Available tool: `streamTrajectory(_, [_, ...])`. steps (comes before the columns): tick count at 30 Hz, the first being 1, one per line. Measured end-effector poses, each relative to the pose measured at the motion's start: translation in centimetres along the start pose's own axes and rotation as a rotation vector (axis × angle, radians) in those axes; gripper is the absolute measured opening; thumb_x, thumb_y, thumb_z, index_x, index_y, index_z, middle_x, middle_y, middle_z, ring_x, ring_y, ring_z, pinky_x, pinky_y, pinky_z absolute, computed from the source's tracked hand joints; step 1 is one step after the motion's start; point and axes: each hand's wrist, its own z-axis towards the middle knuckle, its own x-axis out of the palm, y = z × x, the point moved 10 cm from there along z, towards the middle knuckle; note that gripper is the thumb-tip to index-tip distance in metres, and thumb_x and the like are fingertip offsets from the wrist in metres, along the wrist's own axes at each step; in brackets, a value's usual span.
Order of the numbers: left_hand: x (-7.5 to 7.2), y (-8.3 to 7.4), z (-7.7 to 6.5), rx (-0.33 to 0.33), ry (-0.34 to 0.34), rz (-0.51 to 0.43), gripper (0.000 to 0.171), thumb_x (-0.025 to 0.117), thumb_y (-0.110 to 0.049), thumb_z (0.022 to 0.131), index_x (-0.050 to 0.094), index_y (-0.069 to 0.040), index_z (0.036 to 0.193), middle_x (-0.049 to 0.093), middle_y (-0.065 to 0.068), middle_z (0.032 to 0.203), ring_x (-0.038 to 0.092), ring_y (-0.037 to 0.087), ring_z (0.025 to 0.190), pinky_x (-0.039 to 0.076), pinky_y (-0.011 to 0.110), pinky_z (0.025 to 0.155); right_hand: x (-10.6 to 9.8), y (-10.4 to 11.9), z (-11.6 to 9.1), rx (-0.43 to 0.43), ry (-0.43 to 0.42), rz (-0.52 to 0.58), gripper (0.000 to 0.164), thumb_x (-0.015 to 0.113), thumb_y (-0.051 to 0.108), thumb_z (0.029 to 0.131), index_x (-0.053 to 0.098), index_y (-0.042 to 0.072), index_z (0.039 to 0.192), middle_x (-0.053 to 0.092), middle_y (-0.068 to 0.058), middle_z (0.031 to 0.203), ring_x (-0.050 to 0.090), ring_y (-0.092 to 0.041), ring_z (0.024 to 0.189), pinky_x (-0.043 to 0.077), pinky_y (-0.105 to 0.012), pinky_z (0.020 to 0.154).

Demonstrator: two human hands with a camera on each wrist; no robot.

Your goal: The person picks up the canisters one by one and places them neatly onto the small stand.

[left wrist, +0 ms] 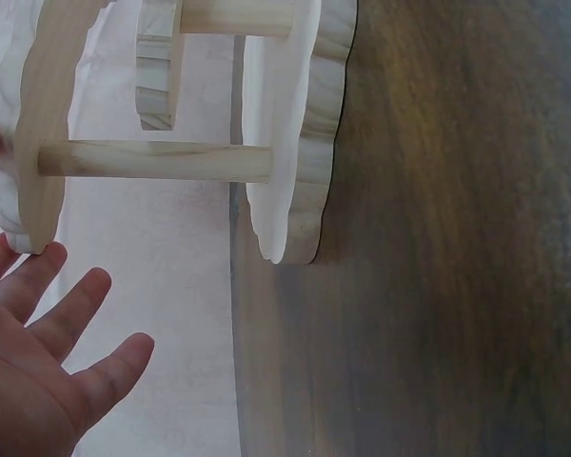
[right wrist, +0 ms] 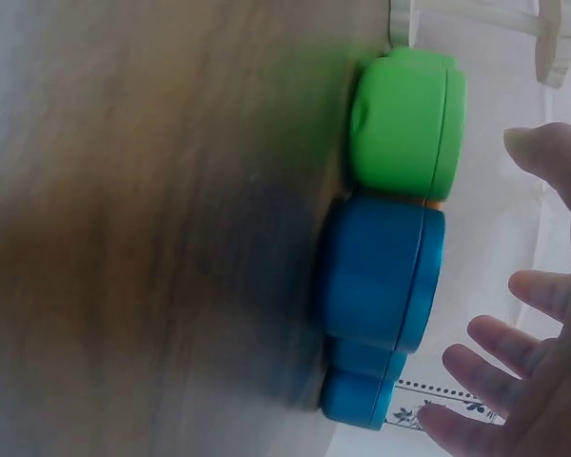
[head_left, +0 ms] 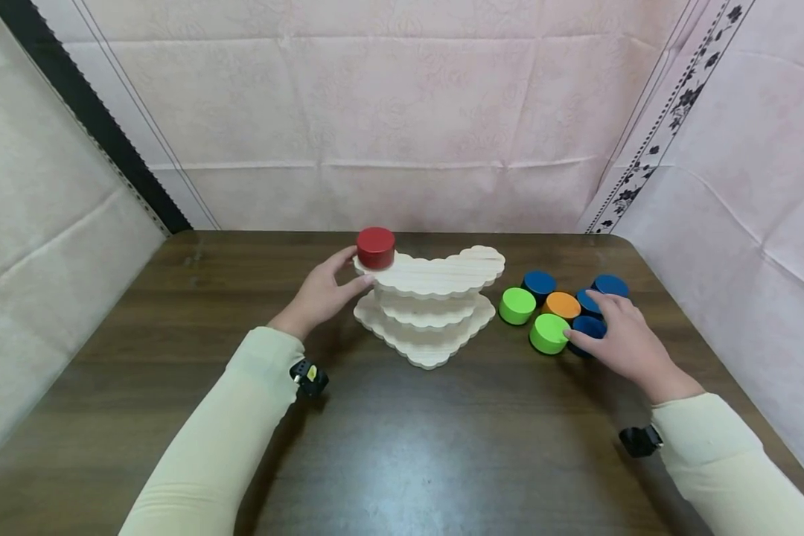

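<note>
A pale wooden three-tier stand (head_left: 435,275) with scalloped edges stands on the table, and dowels (left wrist: 152,160) join its tiers. On the left end of the top tier sits a red round tin (head_left: 376,249). My left hand (head_left: 321,294) is at that end, fingers spread and fairly straight, thumb at the tier's front edge beside the tin. To the right of the stand, my right hand (head_left: 623,335) hovers with spread fingers over a group of round lidded tins. Its thumb is near a green tin (head_left: 549,333), its fingers above a blue tin (right wrist: 376,276).
Another green tin (head_left: 517,305), an orange tin (head_left: 562,305) and more blue tins (head_left: 539,283) stand close together. The dark wooden table (head_left: 402,447) meets pale cloth walls (head_left: 402,112) at the back and right. Each wrist wears a black strapped device (head_left: 308,377).
</note>
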Motion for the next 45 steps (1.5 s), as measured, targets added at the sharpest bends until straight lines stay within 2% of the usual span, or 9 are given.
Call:
streamTrajectory(8, [-0.1, 0.1, 0.0, 0.001, 0.003, 0.006, 0.074, 0.062, -0.043, 0.092, 0.030, -0.013, 0.152, 0.038, 0.010, 0.151, 0.036, 0.030, 0.137, 0.029, 0.059, 0.110, 0.4, -1.0, -0.2, 0.023, 0.026, -0.009, 0.100, 0.056, 0.065, 0.086, 0.022, -0.003, 0.150, 0.022, -0.039, 0.144, 0.026, -0.055, 0.127, 0.034, -0.072, 0.094])
streamTrajectory(14, [-0.1, 0.1, 0.0, 0.005, 0.000, 0.001, 0.073, 0.062, -0.043, 0.092, 0.031, -0.013, 0.152, 0.039, 0.009, 0.151, 0.037, 0.029, 0.137, 0.030, 0.058, 0.110, 1.2, -1.5, -0.2, 0.056, 0.108, -0.009, 0.100, 0.056, 0.066, 0.086, 0.024, -0.004, 0.149, 0.024, -0.041, 0.141, 0.034, -0.054, 0.120, 0.039, -0.071, 0.090])
streamTrajectory(23, [0.0, 0.3, 0.1, 0.002, 0.002, -0.001, 0.073, 0.062, -0.043, 0.092, 0.031, -0.014, 0.152, 0.039, 0.009, 0.151, 0.037, 0.029, 0.136, 0.031, 0.058, 0.109, 2.1, -2.3, 0.2, 0.063, 0.145, -0.013, 0.091, 0.061, 0.052, 0.088, 0.026, -0.007, 0.147, 0.026, -0.042, 0.138, 0.037, -0.055, 0.119, 0.038, -0.071, 0.092])
streamTrajectory(27, [0.0, 0.2, 0.2, 0.004, 0.001, 0.000, 0.074, 0.062, -0.044, 0.092, 0.031, -0.014, 0.152, 0.039, 0.009, 0.151, 0.038, 0.029, 0.136, 0.031, 0.058, 0.109, 2.3, -2.6, 0.2, 0.073, 0.151, -0.006, 0.088, 0.063, 0.044, 0.089, 0.024, -0.008, 0.147, 0.026, -0.043, 0.137, 0.036, -0.056, 0.120, 0.037, -0.070, 0.094])
streamTrajectory(35, [0.1, 0.3, 0.2, -0.002, 0.004, 0.001, 0.074, 0.062, -0.044, 0.091, 0.031, -0.014, 0.152, 0.039, 0.009, 0.151, 0.038, 0.029, 0.136, 0.031, 0.059, 0.109, 2.4, -2.9, 0.4, 0.075, 0.152, 0.008, 0.084, 0.064, 0.041, 0.089, 0.027, -0.009, 0.145, 0.028, -0.043, 0.136, 0.039, -0.056, 0.118, 0.037, -0.069, 0.094])
streamTrajectory(45, [0.1, 0.3, 0.1, -0.002, 0.000, 0.002, 0.073, 0.062, -0.044, 0.092, 0.031, -0.014, 0.151, 0.040, 0.009, 0.150, 0.038, 0.028, 0.136, 0.031, 0.058, 0.109, 0.7, -1.7, 0.3, 0.076, 0.111, 0.006, 0.081, 0.064, 0.040, 0.090, 0.028, -0.007, 0.145, 0.028, -0.041, 0.135, 0.040, -0.054, 0.112, 0.040, -0.070, 0.090])
